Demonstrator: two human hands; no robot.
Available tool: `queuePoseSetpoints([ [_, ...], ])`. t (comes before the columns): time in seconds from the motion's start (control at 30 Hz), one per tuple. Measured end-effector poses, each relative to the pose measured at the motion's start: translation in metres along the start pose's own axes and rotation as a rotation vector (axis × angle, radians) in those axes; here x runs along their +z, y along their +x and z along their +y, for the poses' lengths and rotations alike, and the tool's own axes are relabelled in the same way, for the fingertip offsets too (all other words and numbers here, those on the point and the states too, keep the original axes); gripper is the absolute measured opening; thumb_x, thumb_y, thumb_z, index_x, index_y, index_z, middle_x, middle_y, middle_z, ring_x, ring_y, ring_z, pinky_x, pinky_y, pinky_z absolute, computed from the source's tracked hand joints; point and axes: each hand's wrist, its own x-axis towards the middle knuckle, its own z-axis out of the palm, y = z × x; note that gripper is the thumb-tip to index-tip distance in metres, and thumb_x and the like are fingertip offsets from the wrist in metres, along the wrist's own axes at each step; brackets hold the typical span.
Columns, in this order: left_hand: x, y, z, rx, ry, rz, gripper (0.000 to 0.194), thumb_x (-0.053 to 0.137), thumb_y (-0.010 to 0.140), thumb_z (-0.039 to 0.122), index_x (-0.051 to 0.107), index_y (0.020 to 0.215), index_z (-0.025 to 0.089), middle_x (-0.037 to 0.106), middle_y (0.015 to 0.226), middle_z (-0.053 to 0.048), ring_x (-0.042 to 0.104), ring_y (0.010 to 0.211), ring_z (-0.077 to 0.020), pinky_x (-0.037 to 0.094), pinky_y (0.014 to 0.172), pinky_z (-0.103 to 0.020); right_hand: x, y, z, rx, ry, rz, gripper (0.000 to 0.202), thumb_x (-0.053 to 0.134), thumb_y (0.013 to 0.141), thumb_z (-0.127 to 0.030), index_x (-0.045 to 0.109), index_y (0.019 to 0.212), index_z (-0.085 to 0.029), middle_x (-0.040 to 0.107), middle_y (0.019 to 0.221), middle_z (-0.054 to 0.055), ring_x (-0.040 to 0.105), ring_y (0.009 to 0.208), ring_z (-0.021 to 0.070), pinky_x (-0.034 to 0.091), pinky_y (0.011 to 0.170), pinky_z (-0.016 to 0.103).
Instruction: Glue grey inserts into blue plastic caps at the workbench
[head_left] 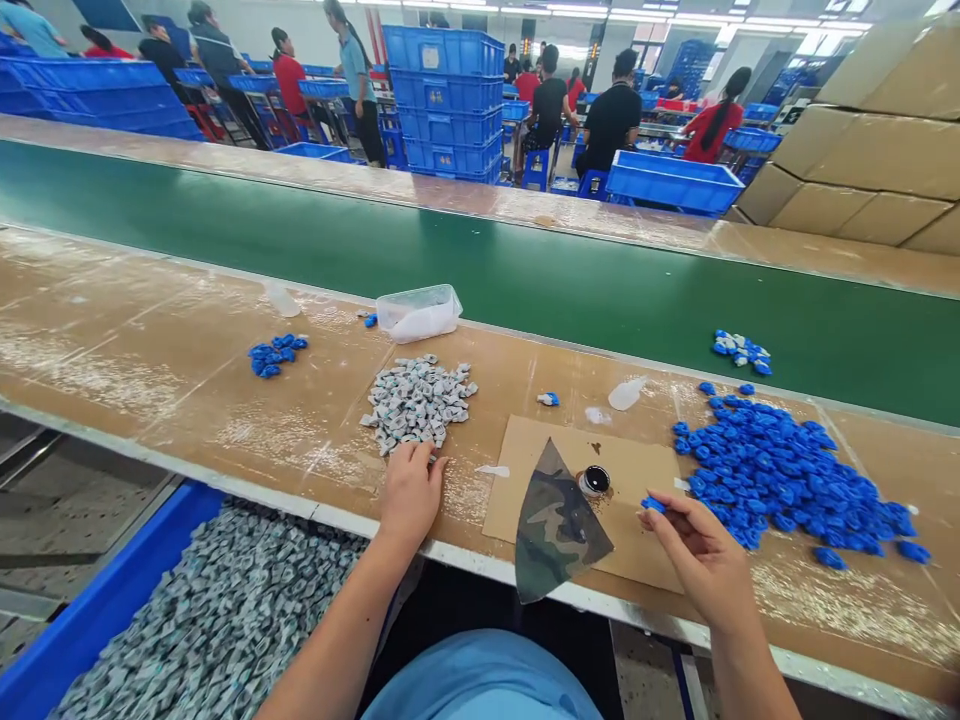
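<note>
My left hand [411, 490] reaches down at the near edge of a heap of small grey pieces [420, 400]. Its fingers are bent together, and what lies between the tips is mostly hidden. Between thumb and fingers of my right hand [701, 560] is a small blue piece [653, 505], held above a cardboard sheet [495, 510]. On that sheet stands a little round pot [595, 481] with dark contents and brown stains around it. A camouflage-patterned cloth piece [559, 530], roughly triangular, lies beside the pot and overhangs the front edge. Right of the sheet spreads a large heap of blue pieces [787, 470].
A green conveyor belt [480, 255] runs behind the table, carrying a few blue-and-white pieces [741, 352]. A clear plastic tub [420, 312] and a small blue cluster [276, 355] stand left. Below left, a blue bin [97, 620] holds grey pieces. Other people work beyond stacked crates [444, 100].
</note>
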Motion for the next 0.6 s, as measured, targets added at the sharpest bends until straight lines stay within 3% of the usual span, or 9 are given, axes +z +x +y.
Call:
queuePoseSetpoints([
  [0.17, -0.003, -0.001, -0.002, 0.055, -0.04, 0.053, 0.012, 0.05, 0.082, 0.024, 0.06, 0.075, 0.022, 0.058, 0.081, -0.007, 0.056, 0.083, -0.0249, 0.048, 0.077, -0.038, 0.006, 0.013, -0.006, -0.141, -0.208, -0.045, 0.022, 0.061, 0.083, -0.036, 0.069, 0.097, -0.02, 0.07, 0.084, 0.007, 0.066, 0.071, 0.0166, 0.058, 0.066, 0.029],
  [0.3, -0.004, -0.006, -0.006, 0.107, -0.083, 0.098, 0.016, 0.045, 0.085, 0.022, 0.061, 0.086, 0.021, 0.062, 0.088, -0.009, 0.059, 0.088, -0.025, 0.048, 0.08, -0.038, 0.012, 0.021, -0.013, -0.231, -0.361, -0.1, 0.018, 0.056, 0.087, -0.032, 0.069, 0.094, -0.023, 0.073, 0.088, 0.006, 0.068, 0.082, 0.0195, 0.056, 0.073, 0.032],
  [0.4, -0.005, -0.009, -0.003, 0.131, -0.1, 0.109, 0.02, 0.044, 0.086, 0.022, 0.062, 0.094, 0.02, 0.064, 0.091, -0.009, 0.06, 0.09, -0.0243, 0.048, 0.083, -0.038, 0.016, 0.024, -0.015, -0.276, -0.387, -0.152, 0.019, 0.053, 0.089, -0.03, 0.07, 0.096, -0.025, 0.073, 0.092, 0.005, 0.067, 0.087, 0.0198, 0.055, 0.074, 0.032],
  [0.6, -0.004, -0.012, 0.011, 0.128, -0.212, 0.116, 0.019, 0.047, 0.086, 0.026, 0.065, 0.09, 0.019, 0.065, 0.095, -0.009, 0.061, 0.093, -0.0222, 0.049, 0.085, -0.036, 0.018, 0.025, -0.014, -0.292, -0.391, -0.226, 0.02, 0.053, 0.09, -0.027, 0.07, 0.1, -0.024, 0.073, 0.092, 0.003, 0.067, 0.087, 0.0183, 0.053, 0.076, 0.03],
])
